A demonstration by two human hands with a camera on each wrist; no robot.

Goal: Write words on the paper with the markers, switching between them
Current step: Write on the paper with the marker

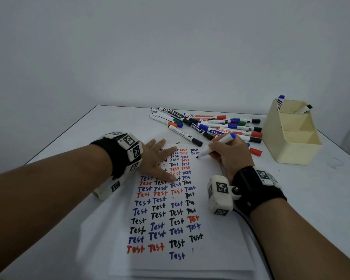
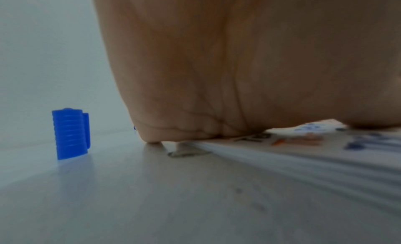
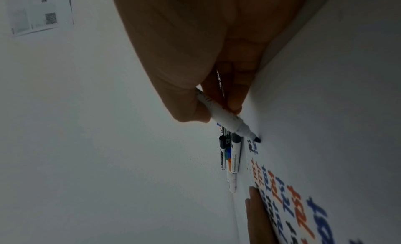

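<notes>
A white paper [image 1: 212,225] covered in columns of "Test" in black, blue and red lies on the table. My left hand [image 1: 156,158] presses flat on its upper left part with fingers spread; the left wrist view shows the palm [image 2: 238,67] on the paper stack [image 2: 303,155]. My right hand [image 1: 226,156] grips a white marker with a blue end [image 1: 220,141]. Its dark tip touches a blank spot of the paper at the upper right, just below the last written word. The right wrist view shows the marker [image 3: 225,120] pinched between thumb and fingers.
A pile of several capped markers [image 1: 210,124] lies behind the paper. A cream desk organizer [image 1: 291,142] holding two markers stands at the right. A blue cap [image 2: 70,133] stands upright on the table left of my left hand. A red-capped marker [image 1: 256,152] lies beside my right hand.
</notes>
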